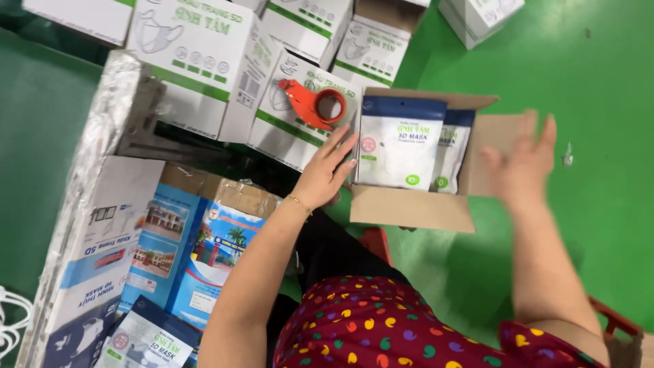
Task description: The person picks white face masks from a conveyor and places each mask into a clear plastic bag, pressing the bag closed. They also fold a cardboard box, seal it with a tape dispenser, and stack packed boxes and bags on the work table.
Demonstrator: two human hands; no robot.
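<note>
An open brown cardboard carton sits on the green floor in front of the person, its flaps folded outward. Inside it stand flat white plastic packets with dark blue top bands, upright and packed side by side; the front packet fills most of the carton's left half, and a second one shows behind it toward the right wall. Each packet carries a small round green mark near its lower corner and a red round mark on its left side.

The left hand lies open, fingers spread and pressed against the carton's left wall, just beside the front packet. A thin gold-coloured bracelet circles that wrist. The right hand is open too, fingers extended, hovering by the carton's right flap; it is blurred, and whether it touches the cardboard cannot be told. Neither hand grips anything.

Just beyond the left hand, a red handheld tape dispenser rests on top of a white cardboard box with green bands. More such white boxes are stacked along the far edge of the floor. On the left stand a tall white and blue box and a brown carton with a colourful picture panel, close together. The person wears a dark red garment with multicoloured spots.
</note>
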